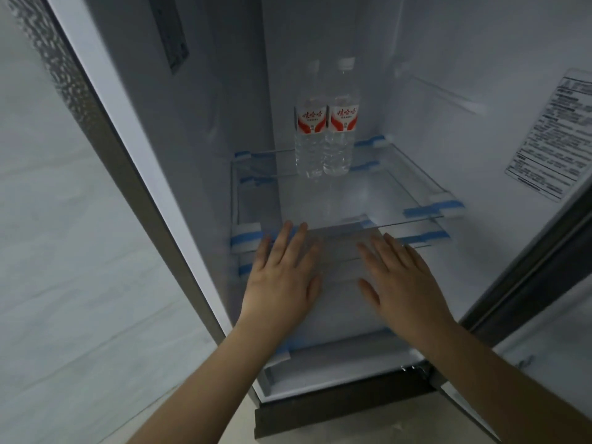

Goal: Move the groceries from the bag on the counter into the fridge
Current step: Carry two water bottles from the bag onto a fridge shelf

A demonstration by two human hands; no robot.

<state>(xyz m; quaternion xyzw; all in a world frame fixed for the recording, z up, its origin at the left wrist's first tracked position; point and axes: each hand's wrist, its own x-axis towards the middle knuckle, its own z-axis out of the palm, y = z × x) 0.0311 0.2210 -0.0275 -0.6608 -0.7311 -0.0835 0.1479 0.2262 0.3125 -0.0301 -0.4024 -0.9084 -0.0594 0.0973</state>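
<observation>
Now, both grips empty: left hand and right hand spread flat, fingers straight, palms down in front of the glass shelf inside the open fridge. Two water bottles standing upright, touching, at the back of that shelf. No bag or table in sight. Probably hovering rather than pressing on the shelf below; hard to tell through the blur. Best to draw back level, clear of the blue-taped shelf edge, then turn to fetch the next item. Worth keeping the front shelf space free.
</observation>
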